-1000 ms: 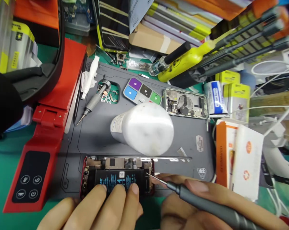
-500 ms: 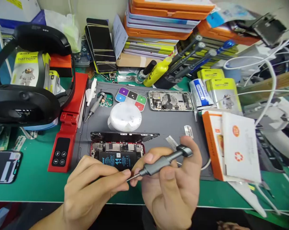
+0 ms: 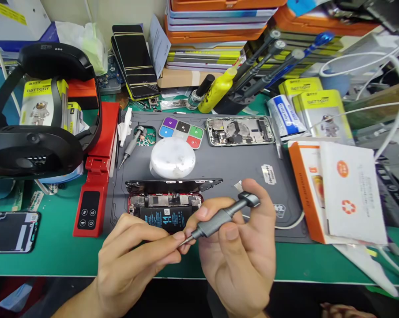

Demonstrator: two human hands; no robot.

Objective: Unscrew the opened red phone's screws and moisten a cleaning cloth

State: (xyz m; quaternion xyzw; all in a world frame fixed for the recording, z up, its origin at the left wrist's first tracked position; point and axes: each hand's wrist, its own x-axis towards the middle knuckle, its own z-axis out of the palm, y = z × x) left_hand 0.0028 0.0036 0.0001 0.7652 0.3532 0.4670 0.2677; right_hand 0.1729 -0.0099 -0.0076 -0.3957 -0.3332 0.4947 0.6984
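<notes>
Right hand (image 3: 242, 247) gripping screwdriver (image 3: 224, 217), long axis tip-down-left; left hand (image 3: 136, 256) pinching at tip. Opened phone (image 3: 164, 211) just beyond, nearer left.

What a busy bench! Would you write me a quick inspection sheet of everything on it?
Surface: grey mat on a green table.
Job's things: opened phone; grey screwdriver.
Clutter: white tub, second phone shell, battery boxes, headset.
Hands: right hand grips the screwdriver; left hand pinches its tip.
Cables: white cables at right.
Surroundings: stacked boxes behind.
</notes>
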